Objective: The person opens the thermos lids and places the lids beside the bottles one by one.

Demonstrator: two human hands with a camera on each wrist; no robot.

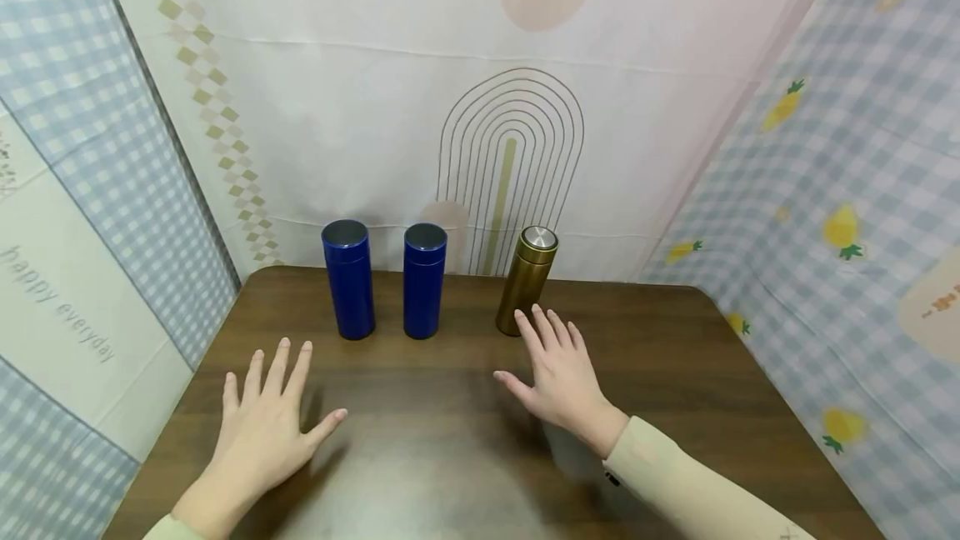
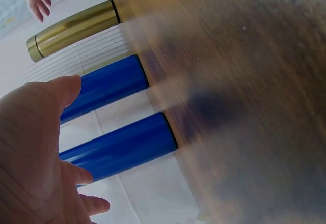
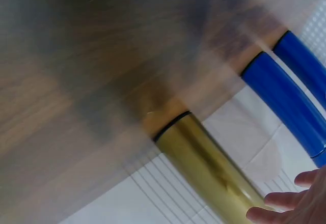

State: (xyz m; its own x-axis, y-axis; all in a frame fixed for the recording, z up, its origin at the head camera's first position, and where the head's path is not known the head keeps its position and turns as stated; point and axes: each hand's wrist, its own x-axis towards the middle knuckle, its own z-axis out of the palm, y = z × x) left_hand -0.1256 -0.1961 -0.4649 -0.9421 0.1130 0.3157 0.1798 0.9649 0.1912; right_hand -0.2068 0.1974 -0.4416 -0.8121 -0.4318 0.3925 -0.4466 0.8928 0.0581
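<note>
Two blue thermos flasks stand upright toward the back of the table: a left one (image 1: pixel 351 286) and a middle one (image 1: pixel 423 286). To their right is a gold thermos flask (image 1: pixel 527 277) with a silver-topped lid. My left hand (image 1: pixel 262 432) is spread above the table, in front and to the left of the left blue flask, holding nothing. My right hand (image 1: pixel 558 373) hovers in front of the gold flask, fingers extended toward its base; its fingertips overlap the flask in the head view. In the right wrist view the gold flask (image 3: pixel 204 168) lies beyond the fingers; contact cannot be told.
The brown wooden table (image 1: pixel 420 457) has rounded back corners. A pale printed cloth (image 1: pixel 360 123) hangs behind it. Blue checked cloths hang on the left (image 1: pixel 82 65) and the right (image 1: pixel 795 298), close to the table's sides.
</note>
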